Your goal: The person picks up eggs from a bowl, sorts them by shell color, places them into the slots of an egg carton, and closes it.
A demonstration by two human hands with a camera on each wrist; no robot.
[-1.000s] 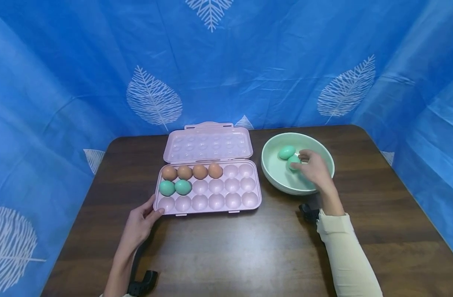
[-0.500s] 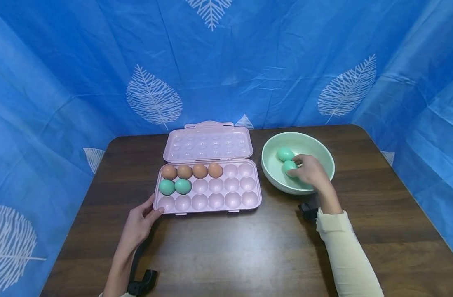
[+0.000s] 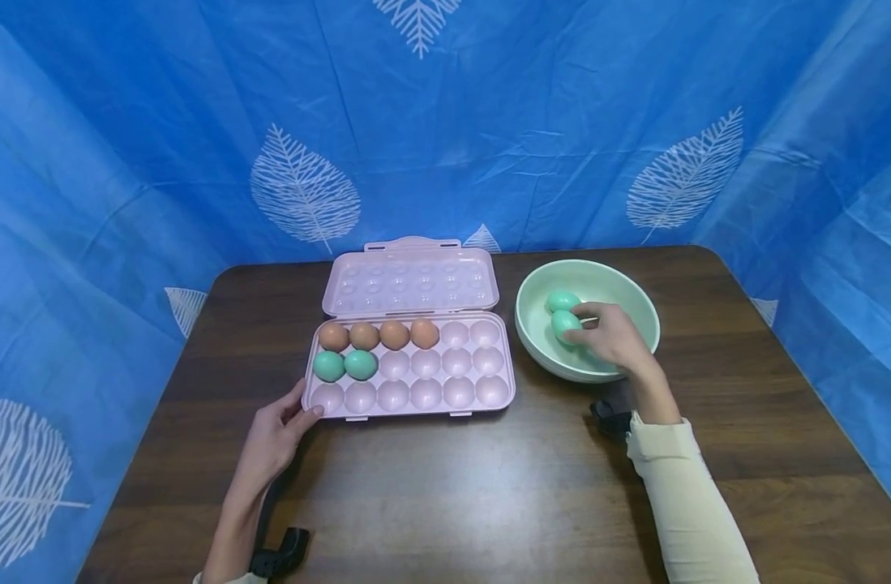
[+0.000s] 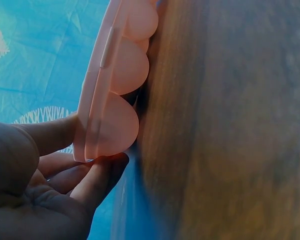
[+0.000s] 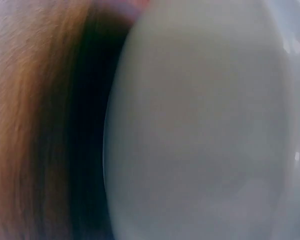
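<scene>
My left hand (image 3: 273,438) grips the near left corner of the pink egg tray (image 3: 409,412); in the left wrist view, thumb and fingers (image 4: 97,182) lie on either side of its rim. Several brown eggs (image 3: 394,335) sit in the back row of cups, and two green eggs (image 3: 344,366) fill the left end of the middle row. Inside the pale green bowl (image 3: 533,353), my right hand (image 3: 616,337) pinches a green egg (image 3: 564,325) between thumb and fingers. Another green egg (image 3: 562,301) lies just behind it. The right wrist view shows the bowl's outer wall (image 5: 200,130), hiding the hand.
The tray's lid (image 3: 410,284) lies folded back behind it, hinged along the back edge. A blue curtain with white leaf prints (image 3: 445,146) hangs behind the dark wooden table (image 3: 452,495). The bowl stands right of the tray, near the table's far edge.
My right hand has shifted slightly left within the bowl, and the egg at its fingers has moved left with it. The left hand keeps its place on the tray.
</scene>
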